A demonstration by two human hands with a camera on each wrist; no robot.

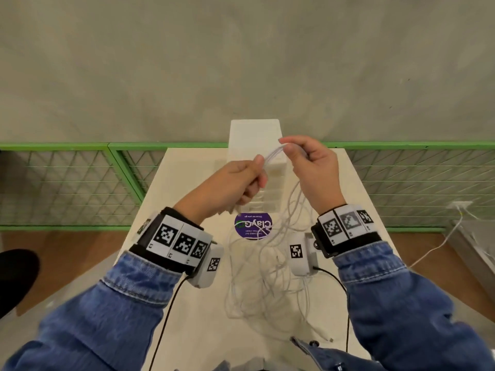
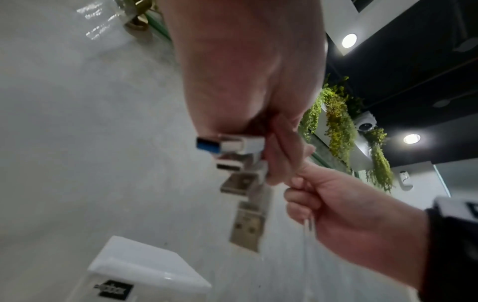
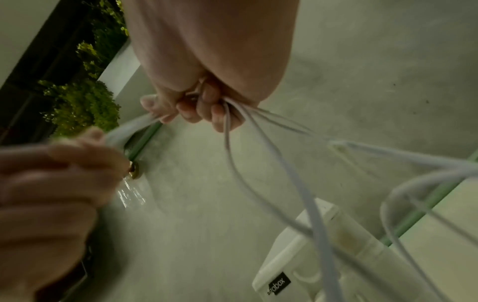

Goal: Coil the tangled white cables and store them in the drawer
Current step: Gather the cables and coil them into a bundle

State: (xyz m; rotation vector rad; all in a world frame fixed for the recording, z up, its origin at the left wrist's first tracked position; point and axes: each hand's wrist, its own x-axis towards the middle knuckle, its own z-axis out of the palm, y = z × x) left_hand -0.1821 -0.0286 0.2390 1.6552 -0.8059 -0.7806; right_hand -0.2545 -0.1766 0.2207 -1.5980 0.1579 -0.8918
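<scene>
While the left hand [image 1: 233,183] at 9 o'clock grips the white cable bundle [image 1: 273,153] just behind its USB plugs [image 2: 243,161] and the right hand [image 1: 312,170] at 3 pinches it above the counter [image 1: 192,303], the loose tangle [image 1: 267,285] trails at 6. Suggest: plugs flush, feed slack slowly, avoid snags.
</scene>
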